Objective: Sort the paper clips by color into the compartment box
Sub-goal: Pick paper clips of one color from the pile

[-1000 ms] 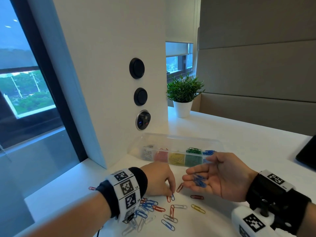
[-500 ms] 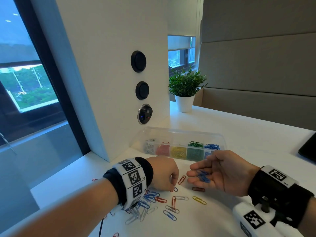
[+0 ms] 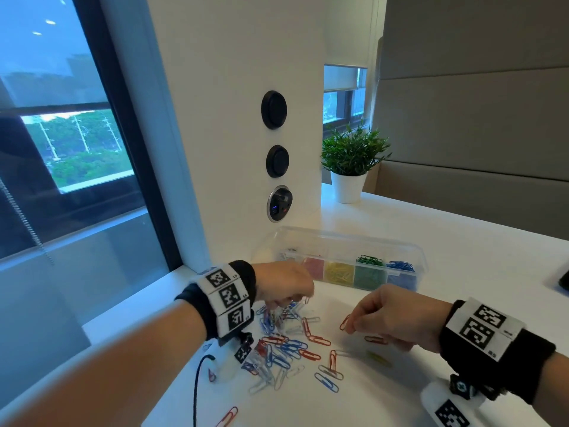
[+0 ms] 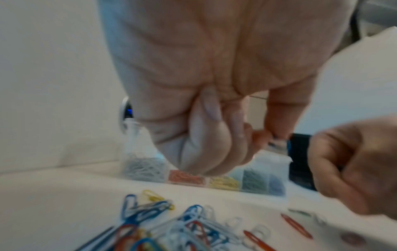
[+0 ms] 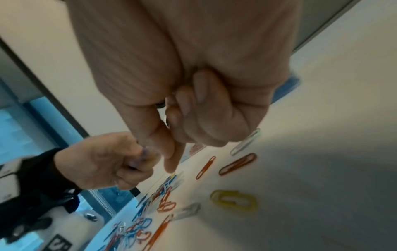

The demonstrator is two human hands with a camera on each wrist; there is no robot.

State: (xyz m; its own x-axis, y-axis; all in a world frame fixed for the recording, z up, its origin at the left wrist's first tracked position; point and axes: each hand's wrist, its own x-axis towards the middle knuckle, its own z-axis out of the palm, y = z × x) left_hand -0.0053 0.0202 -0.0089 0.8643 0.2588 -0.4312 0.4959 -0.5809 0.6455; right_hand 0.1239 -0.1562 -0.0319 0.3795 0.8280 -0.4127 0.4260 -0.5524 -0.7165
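Note:
Loose paper clips (image 3: 283,346) in red, blue, white and yellow lie scattered on the white table. My left hand (image 3: 289,300) hovers over the heap, and thumb and forefinger pinch a small clip (image 4: 277,141) that looks blue. My right hand (image 3: 357,326) is palm down with its fingers curled into the palm, hiding the blue clips it held. Its forefinger points down beside a red clip (image 3: 345,322). The clear compartment box (image 3: 421,266) stands behind both hands, with silver, red, yellow, green and blue sections.
A white pillar with round sockets (image 3: 274,109) rises behind the box, and a potted plant (image 3: 351,161) stands at the back. A dark object (image 3: 565,280) sits at the right edge. A black cable (image 3: 197,380) hangs from my left wrist. A yellow clip (image 3: 377,357) lies under my right hand.
My right hand has turned palm down, closed its fingers over the blue clips and dropped toward the table. My left hand has lifted off the table with a clip pinched.

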